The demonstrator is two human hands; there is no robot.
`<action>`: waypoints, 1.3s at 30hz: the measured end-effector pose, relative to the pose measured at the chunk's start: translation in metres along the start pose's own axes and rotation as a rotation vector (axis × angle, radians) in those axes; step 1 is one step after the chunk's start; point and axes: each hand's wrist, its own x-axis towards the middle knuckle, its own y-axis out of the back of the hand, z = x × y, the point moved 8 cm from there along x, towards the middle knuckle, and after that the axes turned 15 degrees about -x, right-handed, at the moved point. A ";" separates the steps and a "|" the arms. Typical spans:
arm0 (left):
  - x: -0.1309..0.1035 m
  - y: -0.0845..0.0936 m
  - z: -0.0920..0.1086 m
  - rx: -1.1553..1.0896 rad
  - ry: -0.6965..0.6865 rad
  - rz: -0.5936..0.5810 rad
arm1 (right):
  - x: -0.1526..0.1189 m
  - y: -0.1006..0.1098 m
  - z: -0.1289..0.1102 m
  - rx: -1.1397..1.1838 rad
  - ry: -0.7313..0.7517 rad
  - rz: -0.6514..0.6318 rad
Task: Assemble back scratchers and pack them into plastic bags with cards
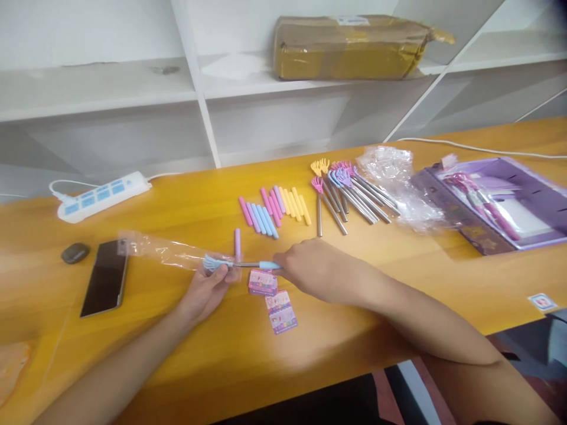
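Note:
A blue back scratcher (pixel 250 265) with a metal rod and a blue handle lies level between my hands. My left hand (pixel 206 293) pinches its claw end together with the mouth of a clear plastic bag (pixel 166 250), which stretches out to the left. The claw looks to be inside the bag's opening. Closed around the handle end is my right hand (pixel 305 265). Just behind the rod is a purple tube (pixel 237 243). Two printed cards (pixel 263 283) lie in front of it on the wooden table (pixel 345 354).
Coloured tubes (pixel 261 218) and several scratchers (pixel 349 195) lie behind my hands. Clear bags (pixel 390 171) and a purple box (pixel 487 236) are at the right. A phone (pixel 104 277), a black object (pixel 75 253) and a power strip (pixel 104 198) are at the left.

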 end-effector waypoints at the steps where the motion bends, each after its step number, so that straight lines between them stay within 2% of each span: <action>1: 0.000 0.001 0.000 0.007 0.003 0.000 | 0.003 0.001 -0.005 0.018 0.010 0.009; 5: -0.003 -0.002 -0.002 0.060 0.023 -0.032 | 0.020 0.001 -0.023 0.061 0.006 0.064; 9: -0.003 -0.007 0.000 0.044 0.001 -0.049 | 0.026 0.004 -0.024 0.103 -0.056 0.132; 15: -0.001 -0.002 0.002 -0.030 -0.023 0.016 | -0.001 0.002 -0.004 0.136 0.017 0.040; 19: -0.001 0.001 0.001 -0.008 -0.009 0.033 | -0.014 0.008 -0.001 0.117 0.121 0.092; 23: -0.002 -0.002 0.002 0.012 -0.015 0.024 | -0.010 0.013 -0.009 0.102 0.151 0.123; 33: -0.004 -0.010 -0.004 0.216 0.008 -0.070 | 0.009 0.018 -0.024 0.172 0.102 0.214; 39: -0.003 -0.004 -0.010 0.488 0.061 -0.127 | 0.021 0.011 -0.028 0.197 0.030 0.273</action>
